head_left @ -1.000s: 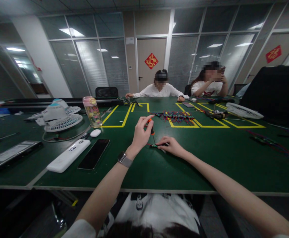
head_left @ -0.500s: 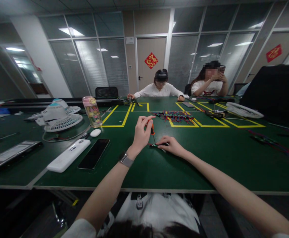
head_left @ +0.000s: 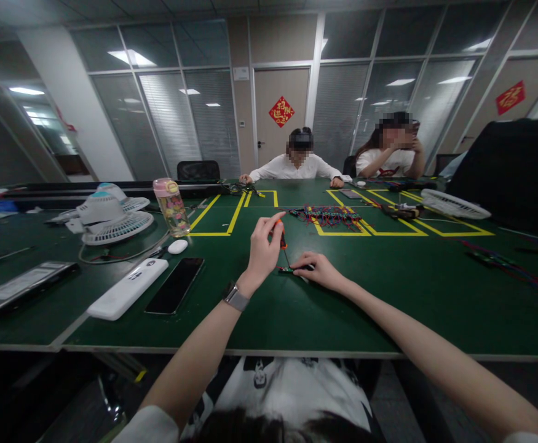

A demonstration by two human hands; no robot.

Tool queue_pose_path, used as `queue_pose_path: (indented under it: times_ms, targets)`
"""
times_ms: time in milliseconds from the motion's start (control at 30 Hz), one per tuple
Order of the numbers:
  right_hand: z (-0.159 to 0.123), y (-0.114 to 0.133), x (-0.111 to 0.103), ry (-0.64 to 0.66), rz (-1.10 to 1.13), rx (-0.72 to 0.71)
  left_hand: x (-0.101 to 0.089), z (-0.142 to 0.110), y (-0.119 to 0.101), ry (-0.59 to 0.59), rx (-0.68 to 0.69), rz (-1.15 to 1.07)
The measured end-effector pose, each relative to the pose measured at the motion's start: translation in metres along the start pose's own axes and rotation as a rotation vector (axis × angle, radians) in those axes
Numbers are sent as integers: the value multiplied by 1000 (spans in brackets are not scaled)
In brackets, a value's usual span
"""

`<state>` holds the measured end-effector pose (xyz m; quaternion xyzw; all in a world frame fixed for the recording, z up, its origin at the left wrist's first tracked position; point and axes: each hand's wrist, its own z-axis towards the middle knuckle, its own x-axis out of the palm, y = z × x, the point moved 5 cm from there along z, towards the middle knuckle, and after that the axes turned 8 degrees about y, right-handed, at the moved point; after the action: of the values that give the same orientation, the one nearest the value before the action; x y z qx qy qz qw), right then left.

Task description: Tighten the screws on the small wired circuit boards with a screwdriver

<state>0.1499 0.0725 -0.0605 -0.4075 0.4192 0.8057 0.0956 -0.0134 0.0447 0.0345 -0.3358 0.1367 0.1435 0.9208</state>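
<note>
In the head view, the screwdriver [head_left: 284, 239] stands near the centre of the frame. Its long axis is close to vertical: the orange and black handle is uppermost and leans slightly toward the left of the frame, while the thin shaft runs down and a little to the right. The tip points down at the small circuit board [head_left: 286, 269]; whether it sits in a screw is too small to tell. The board lies just below the centre of the frame on the green table [head_left: 269, 329], its long axis running roughly left to right, its right end under the fingers of the right hand.

The left hand [head_left: 264, 247] has its thumb and fingers closed around the screwdriver handle, the index finger stretched out toward the upper right; its exact grip is partly hidden. The right hand [head_left: 323, 271] reaches in from the lower right, thumb and fingertips pinching the right end of the board. A watch [head_left: 235, 296] is on the left wrist.

Above and right of the hands lies a tangle of red and blue wires [head_left: 326, 216], stretched left to right. Left of the hands, a black phone [head_left: 175, 286] and a white power bank [head_left: 128, 289] both slant from lower left to upper right. A bottle [head_left: 171, 209] stands upright beyond them, right of a white fan [head_left: 117, 227].
</note>
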Motion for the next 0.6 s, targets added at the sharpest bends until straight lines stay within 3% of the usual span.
queue_pose_path:
  times_ms: [200, 433, 600]
  targets:
    - [0, 0, 0, 6, 14, 0, 5, 2, 2, 73, 17, -124]
    - [-1, 0, 0, 2, 5, 8, 2, 0, -3, 40, 27, -8]
    - [-1, 1, 0, 6, 5, 9, 9, -1, -4, 133, 47, -141]
